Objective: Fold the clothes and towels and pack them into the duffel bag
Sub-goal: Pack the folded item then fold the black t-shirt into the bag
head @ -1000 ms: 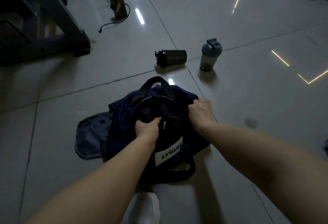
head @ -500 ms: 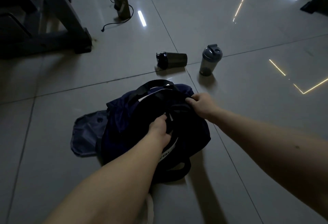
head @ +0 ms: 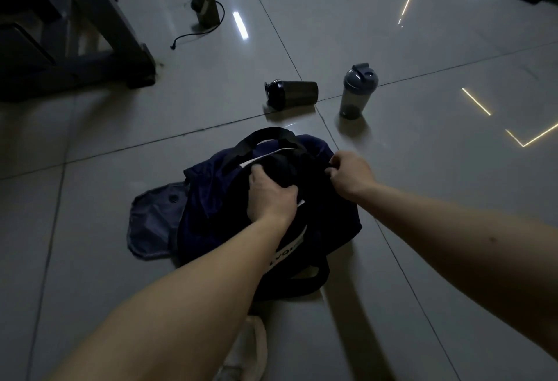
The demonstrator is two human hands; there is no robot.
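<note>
A dark navy duffel bag [head: 211,205] with black handles and a white label lies on the tiled floor in front of me. My left hand [head: 270,196] reaches into its open top and grips dark cloth there; the cloth's shape is lost in the dark. My right hand [head: 350,176] pinches the bag's right rim near the zipper. A grey flap or pouch [head: 151,223] sticks out at the bag's left side. A pale cloth [head: 247,353] lies on the floor between my arms, near the bottom edge.
A dark bottle [head: 291,93] lies on its side beyond the bag, and a grey shaker bottle [head: 356,90] stands upright to its right. A small box with a cable [head: 205,3] sits farther back. A dark furniture frame [head: 90,33] fills the back left.
My left hand has moved from the bag's near edge deeper toward its middle. My right hand stayed on the right rim. The view shifted slightly closer.
</note>
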